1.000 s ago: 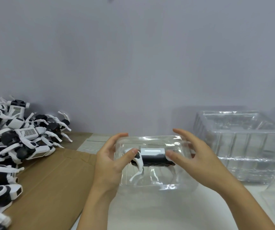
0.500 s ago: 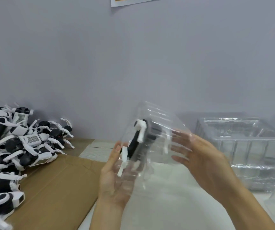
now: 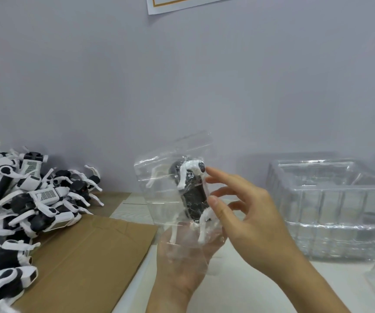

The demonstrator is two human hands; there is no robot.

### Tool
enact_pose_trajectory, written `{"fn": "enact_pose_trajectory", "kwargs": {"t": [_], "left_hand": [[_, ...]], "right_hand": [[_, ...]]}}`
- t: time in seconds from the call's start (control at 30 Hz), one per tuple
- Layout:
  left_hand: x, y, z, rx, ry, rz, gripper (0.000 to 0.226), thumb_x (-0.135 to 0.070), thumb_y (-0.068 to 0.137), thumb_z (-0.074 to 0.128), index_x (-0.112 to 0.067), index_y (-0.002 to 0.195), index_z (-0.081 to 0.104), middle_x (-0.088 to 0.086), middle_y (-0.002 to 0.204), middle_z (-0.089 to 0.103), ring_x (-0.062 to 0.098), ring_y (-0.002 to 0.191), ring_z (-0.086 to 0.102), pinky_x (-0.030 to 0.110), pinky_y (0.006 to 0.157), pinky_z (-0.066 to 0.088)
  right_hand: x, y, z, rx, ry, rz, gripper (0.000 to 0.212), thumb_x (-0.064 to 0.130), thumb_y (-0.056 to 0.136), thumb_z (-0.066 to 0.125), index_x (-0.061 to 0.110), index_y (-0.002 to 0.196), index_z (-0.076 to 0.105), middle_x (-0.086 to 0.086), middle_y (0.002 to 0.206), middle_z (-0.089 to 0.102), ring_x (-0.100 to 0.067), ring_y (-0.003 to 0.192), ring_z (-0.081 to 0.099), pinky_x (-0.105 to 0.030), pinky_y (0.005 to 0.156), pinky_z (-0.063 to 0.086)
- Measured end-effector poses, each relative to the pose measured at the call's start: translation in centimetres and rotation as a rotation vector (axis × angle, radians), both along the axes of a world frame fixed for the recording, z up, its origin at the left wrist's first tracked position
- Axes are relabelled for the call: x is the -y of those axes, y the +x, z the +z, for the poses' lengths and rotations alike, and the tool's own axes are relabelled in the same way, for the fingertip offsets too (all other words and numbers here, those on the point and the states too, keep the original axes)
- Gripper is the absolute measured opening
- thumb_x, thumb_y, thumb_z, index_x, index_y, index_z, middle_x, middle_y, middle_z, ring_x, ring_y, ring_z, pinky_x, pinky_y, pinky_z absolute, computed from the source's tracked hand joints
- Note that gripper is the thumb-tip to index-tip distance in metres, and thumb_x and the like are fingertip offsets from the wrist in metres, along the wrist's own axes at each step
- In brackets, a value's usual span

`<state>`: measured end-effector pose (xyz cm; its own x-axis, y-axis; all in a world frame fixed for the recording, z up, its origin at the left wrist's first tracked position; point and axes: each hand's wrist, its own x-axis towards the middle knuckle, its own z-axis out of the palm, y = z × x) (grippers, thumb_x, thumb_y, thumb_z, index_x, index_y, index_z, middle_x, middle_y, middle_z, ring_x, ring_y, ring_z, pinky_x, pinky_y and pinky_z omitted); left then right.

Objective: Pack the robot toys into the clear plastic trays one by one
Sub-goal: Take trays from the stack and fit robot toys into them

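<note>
packed tray held up on end for a check

the left hand (image 3: 182,265) is under a clear plastic tray (image 3: 177,186), seen through the plastic with palm up and fingers cupped round the tray's lower end. in my judgement this bottom support is what lets the tray stand nearly upright above the counter (image 3: 238,290) rather than lie flat.

1 black-and-white robot toy (image 3: 192,193) sits inside the tray, body running top to bottom, white legs pointing left and down. it stays in place although the tray is on end, which suggests it is seated in the moulded cavity; whether it is fully home cannot be confirmed through the glare.

the right hand (image 3: 247,213) is at the tray's right side with fingers spread and only lightly bent. the fingertips (image 3: 210,171) touch or nearly touch the toy's upper end and the thumb lies against the plastic lower down; it steadies rather than grips.

a pile of unpacked robot toys (image 3: 23,199) lies to the left on a cardboard sheet (image 3: 87,256), within reach of the left hand. a stack of empty clear trays (image 3: 331,208) stands on the right. supply on 1 side and trays on the other suits 1-by-1 packing.

judgement: this tray is at the checking stage and many toys remain.
</note>
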<state>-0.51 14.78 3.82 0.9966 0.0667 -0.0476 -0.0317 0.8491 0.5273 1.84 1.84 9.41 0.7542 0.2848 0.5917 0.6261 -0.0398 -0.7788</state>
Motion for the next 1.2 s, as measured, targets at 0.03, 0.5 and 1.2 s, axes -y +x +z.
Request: {"fn": "enact_pose_trajectory", "kwargs": {"t": [0.03,0.5,1.2], "left_hand": [[-0.4,0.1,0.0,0.003,0.003,0.007,0.055,-0.028,0.048,0.090,-0.006,0.097,0.077,0.031,0.117,0.066,0.050,0.097,0.067,0.056,0.073,0.056],[-4.2,-0.5,0.5,-0.159,0.749,-0.062,0.031,-0.012,0.074,0.080,-0.021,0.104,0.076,0.010,0.114,0.065,0.019,0.078,0.064,0.047,0.065,0.059],[5.2,-3.7,2.7,-0.555,1.491,-0.159,0.040,-0.054,0.096,0.040,-0.017,0.096,0.057,0.015,0.088,0.068,0.029,0.064,0.073,0.034,0.061,0.060]], "right_hand": [[0.3,0.1,0.2,-0.007,0.017,-0.012,0.038,0.010,0.094,0.063,0.038,0.120,0.066,0.022,0.108,0.069,-0.003,0.100,0.065,-0.016,0.076,0.052],[7.5,0.3,3.3,-0.067,0.077,-0.296,0.035,0.003,0.098,0.051,0.032,0.103,0.071,0.011,0.095,0.074,-0.004,0.083,0.070,-0.022,0.073,0.057],[8.2,-2.3,-0.8,-0.244,0.049,-0.254,0.036,0.009,0.097,0.051,0.039,0.107,0.069,0.018,0.097,0.070,-0.001,0.092,0.064,-0.013,0.073,0.050]]}}
